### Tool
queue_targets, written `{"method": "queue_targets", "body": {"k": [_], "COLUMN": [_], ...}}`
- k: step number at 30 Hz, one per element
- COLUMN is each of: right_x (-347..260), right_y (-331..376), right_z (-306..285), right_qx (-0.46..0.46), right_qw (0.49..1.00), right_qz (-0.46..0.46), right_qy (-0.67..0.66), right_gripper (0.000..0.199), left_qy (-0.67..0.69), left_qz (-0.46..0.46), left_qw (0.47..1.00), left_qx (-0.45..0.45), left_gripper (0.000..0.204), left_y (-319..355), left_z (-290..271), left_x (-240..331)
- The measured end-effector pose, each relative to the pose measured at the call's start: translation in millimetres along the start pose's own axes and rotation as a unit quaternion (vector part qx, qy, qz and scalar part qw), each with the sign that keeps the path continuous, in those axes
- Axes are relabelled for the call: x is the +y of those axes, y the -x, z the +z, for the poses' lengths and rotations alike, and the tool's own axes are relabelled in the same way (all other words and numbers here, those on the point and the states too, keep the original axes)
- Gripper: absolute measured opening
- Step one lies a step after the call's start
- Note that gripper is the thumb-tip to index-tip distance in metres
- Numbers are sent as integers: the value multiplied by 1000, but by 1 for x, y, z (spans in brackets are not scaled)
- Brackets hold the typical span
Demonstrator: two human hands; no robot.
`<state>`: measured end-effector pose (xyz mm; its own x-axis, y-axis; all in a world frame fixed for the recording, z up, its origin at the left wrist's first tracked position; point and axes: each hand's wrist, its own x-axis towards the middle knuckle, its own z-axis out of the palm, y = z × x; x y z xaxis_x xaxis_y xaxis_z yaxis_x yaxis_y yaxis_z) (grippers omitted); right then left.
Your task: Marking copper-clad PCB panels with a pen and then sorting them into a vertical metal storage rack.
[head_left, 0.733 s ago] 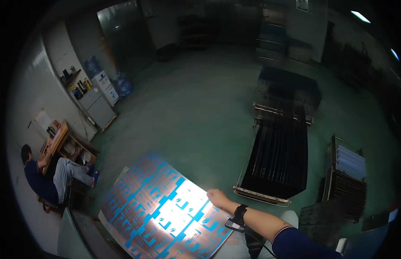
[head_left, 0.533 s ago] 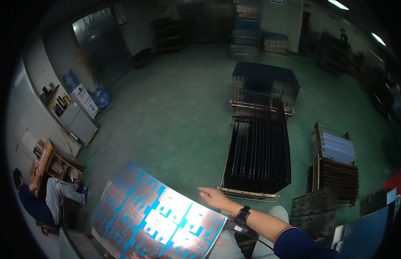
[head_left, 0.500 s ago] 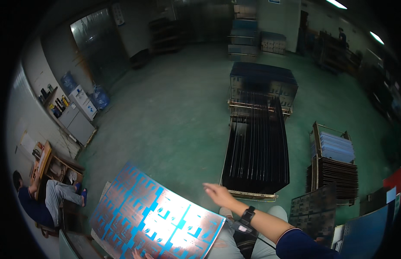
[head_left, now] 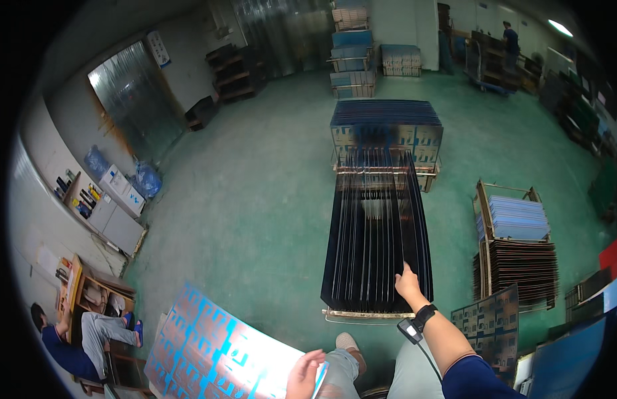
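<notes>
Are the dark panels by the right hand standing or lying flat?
Standing on edge: the dark panels show narrow parallel edges, rowed across the rack.

Pale walls border the green floor; a strip light glows.

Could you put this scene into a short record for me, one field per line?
Left hand: at the right edge of a blue-patterned panel; grip unclear
Right hand: at the near end of dark upright panels; contact unclear
Right wrist: black strap
Far left: seated person at a wooden desk
Right: pale blue sheets above darker ones
Floor: green
</notes>
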<state>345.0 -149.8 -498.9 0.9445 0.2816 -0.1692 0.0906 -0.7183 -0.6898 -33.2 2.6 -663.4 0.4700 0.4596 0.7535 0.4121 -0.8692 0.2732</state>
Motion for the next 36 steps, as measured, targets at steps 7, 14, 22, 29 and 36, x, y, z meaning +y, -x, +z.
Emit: {"method": "queue_targets", "body": {"k": [7,14,22,29,36], "right_x": [-1,-28,83,121,146], "right_y": [0,122,273,302,292], "right_z": [-96,-378,-431,-365,-311], "right_qx": [-16,-24,151,105,74], "right_qw": [999,960,909,874,786], "right_qz": [-38,-125,-144,-130,-133], "right_qy": [19,-248,-360,-457,-599], "right_gripper": [43,40,46,51,59], "left_qy": [488,505,605,552,567], "left_qz": [-386,-306,-384,-438,-396], "left_qw": [708,672,586,624,683], "left_qx": [-334,-447,-379,-340,-234], "left_gripper": [25,23,34,37,36], "left_y": [-214,-224,-281,-308,-290], "left_z": [-92,-46,-16,-73,-83], "left_x": [175,171,216,213,163]}}
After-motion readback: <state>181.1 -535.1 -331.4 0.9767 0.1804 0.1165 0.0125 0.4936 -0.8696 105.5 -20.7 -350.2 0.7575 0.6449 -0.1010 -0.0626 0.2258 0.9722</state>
